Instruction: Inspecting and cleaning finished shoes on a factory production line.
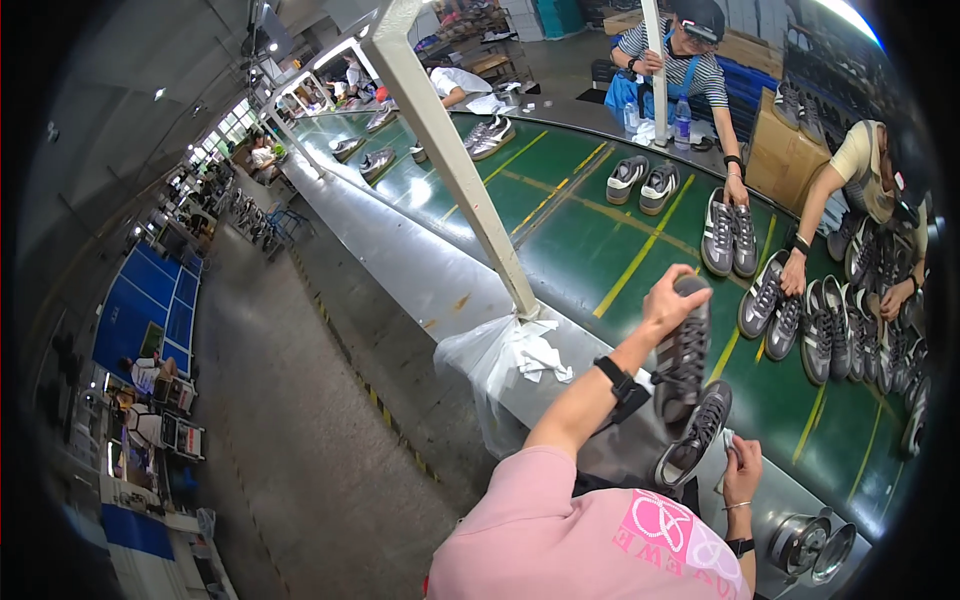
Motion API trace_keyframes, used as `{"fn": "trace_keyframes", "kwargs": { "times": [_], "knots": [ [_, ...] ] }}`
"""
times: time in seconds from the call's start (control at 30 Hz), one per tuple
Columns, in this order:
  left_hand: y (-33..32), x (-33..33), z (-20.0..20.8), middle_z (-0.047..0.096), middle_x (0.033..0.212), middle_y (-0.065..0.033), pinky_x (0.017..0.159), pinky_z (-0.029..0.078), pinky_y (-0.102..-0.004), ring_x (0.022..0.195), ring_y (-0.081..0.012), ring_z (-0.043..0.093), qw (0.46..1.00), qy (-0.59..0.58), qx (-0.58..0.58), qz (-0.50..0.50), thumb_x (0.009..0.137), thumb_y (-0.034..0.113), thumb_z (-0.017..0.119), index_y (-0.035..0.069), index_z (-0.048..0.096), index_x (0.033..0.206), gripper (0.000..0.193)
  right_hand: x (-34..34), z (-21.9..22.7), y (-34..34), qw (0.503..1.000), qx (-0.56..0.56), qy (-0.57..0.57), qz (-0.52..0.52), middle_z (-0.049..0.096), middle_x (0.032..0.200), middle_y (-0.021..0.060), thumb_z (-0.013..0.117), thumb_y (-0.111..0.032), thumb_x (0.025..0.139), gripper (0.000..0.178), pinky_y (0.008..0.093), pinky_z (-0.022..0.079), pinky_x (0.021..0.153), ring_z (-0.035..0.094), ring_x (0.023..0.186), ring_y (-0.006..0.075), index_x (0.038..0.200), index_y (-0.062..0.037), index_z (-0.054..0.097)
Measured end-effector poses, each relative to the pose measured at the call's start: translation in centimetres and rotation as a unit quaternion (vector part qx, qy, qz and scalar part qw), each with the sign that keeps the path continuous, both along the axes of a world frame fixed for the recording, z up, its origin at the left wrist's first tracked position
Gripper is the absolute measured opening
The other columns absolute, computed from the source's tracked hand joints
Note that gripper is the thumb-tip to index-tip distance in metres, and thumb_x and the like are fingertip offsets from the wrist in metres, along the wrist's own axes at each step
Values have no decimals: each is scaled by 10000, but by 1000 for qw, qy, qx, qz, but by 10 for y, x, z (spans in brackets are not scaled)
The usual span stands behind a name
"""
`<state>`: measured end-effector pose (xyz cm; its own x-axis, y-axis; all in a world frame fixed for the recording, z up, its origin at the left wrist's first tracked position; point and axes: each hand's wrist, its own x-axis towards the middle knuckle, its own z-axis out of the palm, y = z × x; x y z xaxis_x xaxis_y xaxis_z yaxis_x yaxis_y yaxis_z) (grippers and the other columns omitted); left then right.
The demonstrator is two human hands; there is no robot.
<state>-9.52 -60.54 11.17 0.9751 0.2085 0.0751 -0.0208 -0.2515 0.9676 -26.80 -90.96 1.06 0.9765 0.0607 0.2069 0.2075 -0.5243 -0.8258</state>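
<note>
My left hand (pixel 675 298), with a dark band on its wrist, grips a dark grey sneaker (pixel 683 352) by one end and holds it upright, slightly blurred, over the edge of the green belt. Just below it a second dark sneaker (pixel 700 425) sits tilted near the metal ledge; whether it rests there or leans on something I cannot tell. My right hand (pixel 742 468) is closed on a small white cloth (pixel 727 447), right beside that second sneaker.
Pairs of sneakers (pixel 642 184) stand along the green belt (pixel 560 235), crowded at the right. Across it, a person in stripes (pixel 700 75) and another in yellow (pixel 850 165) reach for shoes. A white post (pixel 455 160) rises by a plastic bag (pixel 490 365). Metal bowls (pixel 800 545) sit lower right.
</note>
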Motion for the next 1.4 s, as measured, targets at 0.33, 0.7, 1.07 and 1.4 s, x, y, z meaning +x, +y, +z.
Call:
{"fn": "trace_keyframes", "kwargs": {
  "times": [0.33, 0.7, 1.07, 1.4],
  "knots": [
    [-80, -30, 11, 628, 1107, -99, 763, 529, -466, 935, -365, 655, 979, -90, 135, 121, 757, 395, 744, 185, 547, 1175, 507, 28, -5, 59, 932, -284, -183, 133, 635, 919, 160, 594, 5, 770, 248, 429, 505, 680, 631, 799, 353, 999, -49, 672],
    [-103, -53, 33, 617, 1009, -65, 704, 529, -424, 871, -332, 656, 976, -161, 120, 87, 754, 335, 777, 183, 566, 1149, 473, 28, -13, 47, 989, -84, 44, 117, 687, 867, 155, 564, 58, 767, 247, 384, 521, 716, 661, 764, 289, 963, -10, 699],
    [-161, -48, 32, 615, 986, -109, 706, 524, -426, 823, -338, 646, 947, -271, 170, 37, 747, 318, 774, 146, 547, 1177, 516, 10, 8, 18, 989, -100, -6, 105, 649, 995, 262, 587, 29, 842, 173, 436, 501, 785, 607, 924, 461, 990, 17, 676],
    [-161, -36, 20, 624, 906, -112, 662, 510, -432, 770, -349, 637, 946, -263, 184, 39, 715, 360, 785, 147, 612, 1086, 462, 33, -23, 38, 931, -314, 78, 170, 637, 958, 289, 473, -17, 857, 229, 512, 510, 691, 624, 821, 457, 1011, 19, 637]
  ]
}}
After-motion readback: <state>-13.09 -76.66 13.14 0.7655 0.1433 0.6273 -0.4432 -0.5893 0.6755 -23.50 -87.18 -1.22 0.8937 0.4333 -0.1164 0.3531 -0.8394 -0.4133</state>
